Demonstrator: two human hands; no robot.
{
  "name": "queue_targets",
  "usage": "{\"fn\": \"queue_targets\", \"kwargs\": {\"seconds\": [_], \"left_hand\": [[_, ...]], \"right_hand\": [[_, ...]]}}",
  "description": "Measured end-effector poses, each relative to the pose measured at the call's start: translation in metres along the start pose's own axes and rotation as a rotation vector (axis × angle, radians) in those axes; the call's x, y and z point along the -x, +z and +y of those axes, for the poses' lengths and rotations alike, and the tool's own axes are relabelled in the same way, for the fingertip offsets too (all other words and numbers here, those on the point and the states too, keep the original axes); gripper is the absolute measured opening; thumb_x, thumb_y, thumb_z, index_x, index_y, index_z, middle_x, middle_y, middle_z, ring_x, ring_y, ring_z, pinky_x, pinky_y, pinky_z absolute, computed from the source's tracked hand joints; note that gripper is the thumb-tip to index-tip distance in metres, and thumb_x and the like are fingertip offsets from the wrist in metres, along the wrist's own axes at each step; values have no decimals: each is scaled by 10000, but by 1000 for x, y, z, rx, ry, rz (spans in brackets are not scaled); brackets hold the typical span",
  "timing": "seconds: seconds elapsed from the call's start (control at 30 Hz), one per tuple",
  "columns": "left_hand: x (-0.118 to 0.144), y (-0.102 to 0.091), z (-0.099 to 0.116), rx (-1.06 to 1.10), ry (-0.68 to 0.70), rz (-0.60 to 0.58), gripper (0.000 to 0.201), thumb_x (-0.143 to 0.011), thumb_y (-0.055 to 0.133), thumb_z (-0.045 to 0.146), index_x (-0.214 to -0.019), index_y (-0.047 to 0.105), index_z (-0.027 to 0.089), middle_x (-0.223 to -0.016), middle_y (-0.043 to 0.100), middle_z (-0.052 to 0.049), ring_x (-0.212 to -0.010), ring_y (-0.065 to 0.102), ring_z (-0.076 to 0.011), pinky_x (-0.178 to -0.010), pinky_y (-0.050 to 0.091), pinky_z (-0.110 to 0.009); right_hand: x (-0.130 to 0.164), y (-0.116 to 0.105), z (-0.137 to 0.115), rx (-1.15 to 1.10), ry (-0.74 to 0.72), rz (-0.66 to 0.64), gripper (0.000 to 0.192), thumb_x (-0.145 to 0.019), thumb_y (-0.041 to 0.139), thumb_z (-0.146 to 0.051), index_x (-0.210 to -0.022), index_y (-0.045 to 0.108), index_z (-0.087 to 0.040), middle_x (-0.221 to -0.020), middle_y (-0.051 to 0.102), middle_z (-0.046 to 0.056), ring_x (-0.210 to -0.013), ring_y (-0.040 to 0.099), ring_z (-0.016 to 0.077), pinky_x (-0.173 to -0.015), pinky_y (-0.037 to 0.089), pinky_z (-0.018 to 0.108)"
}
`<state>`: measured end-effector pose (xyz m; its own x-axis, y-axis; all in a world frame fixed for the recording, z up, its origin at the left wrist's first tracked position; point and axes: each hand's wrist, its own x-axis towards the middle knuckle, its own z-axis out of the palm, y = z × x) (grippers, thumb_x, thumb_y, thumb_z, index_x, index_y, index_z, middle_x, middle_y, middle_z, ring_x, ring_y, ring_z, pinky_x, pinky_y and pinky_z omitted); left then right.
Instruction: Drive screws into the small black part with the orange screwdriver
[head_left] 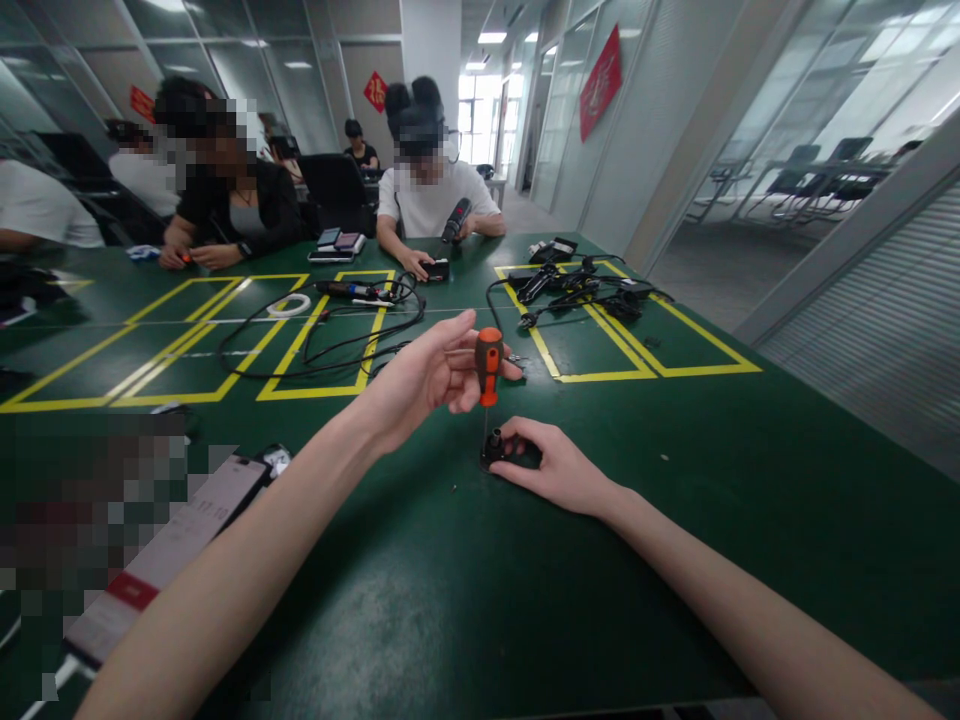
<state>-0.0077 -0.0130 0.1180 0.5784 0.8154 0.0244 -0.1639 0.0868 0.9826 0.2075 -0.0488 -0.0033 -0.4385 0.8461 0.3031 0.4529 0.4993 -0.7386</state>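
Note:
An orange-and-black screwdriver point(489, 368) stands upright, its thin shaft reaching down to a small black part point(493, 452) on the green table. My left hand point(431, 375) is at the handle, with the fingers curled behind it and the thumb raised along its left side. Thumb and fingers of my right hand point(551, 460) pinch the black part from the right, pressing it on the tabletop. A short round post sticks up from that part beside the shaft. Its underside and much of its right end are hidden by my right hand.
Black cables point(570, 285) lie tangled at the back right, within yellow tape outlines. A corded tool point(345, 290) and a white ring point(289, 305) are at the back left. A phone point(172, 550) lies beside my left forearm. Across the table a person point(439, 200) holds a black power tool.

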Motion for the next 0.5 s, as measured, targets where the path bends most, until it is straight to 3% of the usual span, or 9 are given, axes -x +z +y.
{"fn": "queue_targets", "kwargs": {"seconds": [0.3,0.4,0.5], "left_hand": [[2,1,0,-46,-1,28,545,-797,830,588,-1111,742,151,-834,665,-22,-578,464,-70,-501,245,-219],[3,2,1,-60,-4,47,549,-768,847,619,-999,756,129,-695,553,18,-558,400,-63,-507,228,-215],[3,3,2,-42,9,49,540,-735,862,627,-909,724,135,-763,618,-9,-564,409,-65,-513,265,-217]], "right_hand": [[0,0,2,10,-2,-2,154,-907,772,-289,-973,662,-205,-928,722,32,-802,649,179,-749,535,313],[0,0,2,7,-2,-4,156,-907,774,-286,-981,665,-204,-940,726,32,-807,654,178,-752,537,310],[0,1,2,4,2,-1,160,-904,775,-284,-981,663,-201,-941,723,31,-807,655,175,-751,535,305]]}}
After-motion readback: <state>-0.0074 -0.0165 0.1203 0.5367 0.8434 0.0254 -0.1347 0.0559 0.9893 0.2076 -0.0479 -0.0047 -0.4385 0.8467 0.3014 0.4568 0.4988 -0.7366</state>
